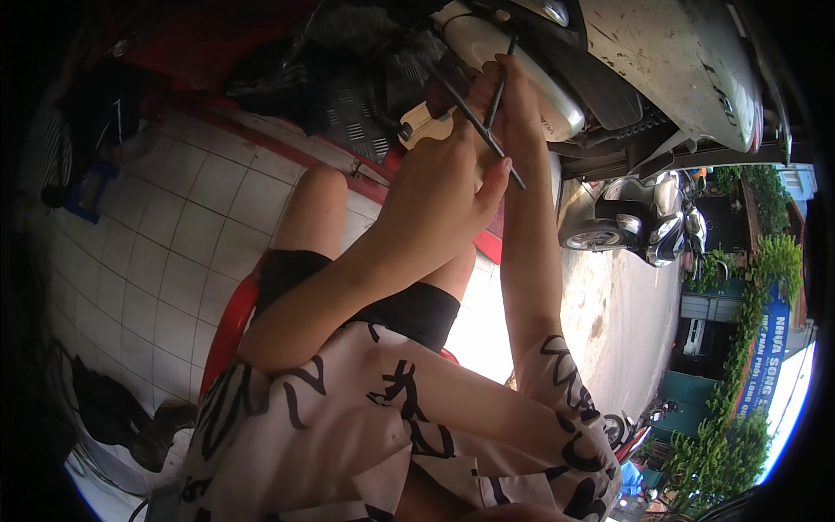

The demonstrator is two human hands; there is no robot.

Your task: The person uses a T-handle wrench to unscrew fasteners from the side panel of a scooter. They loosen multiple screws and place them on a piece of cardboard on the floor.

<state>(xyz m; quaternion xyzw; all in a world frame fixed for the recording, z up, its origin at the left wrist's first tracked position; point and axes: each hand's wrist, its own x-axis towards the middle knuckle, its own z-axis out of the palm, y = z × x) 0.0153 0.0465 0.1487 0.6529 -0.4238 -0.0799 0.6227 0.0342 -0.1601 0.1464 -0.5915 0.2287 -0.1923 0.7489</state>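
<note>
Left hand (444, 178): closed on the crossbar of the tool, thumb laid along its lower end.
Right hand (515, 100): shaft gripped near its tip, at 1 o'clock from the left hand.
T-shaped tool (488, 132): dark, slim, held between both hands; crossbar slanted 11 to 5 o'clock, shaft pointed to 12–1.
Muffler (557, 113): pale, just beside the right hand, at 2 o'clock from the tool; contact with tool can't be told.
Body panel (670, 61): scuffed, beyond the muffler, 2 o'clock.
Parked motorbike (644, 213): well apart, 4 o'clock.
Red chair (228, 335): 8 o'clock, sat on.
Tiled floor (196, 187): white, toward 9 o'clock.
</note>
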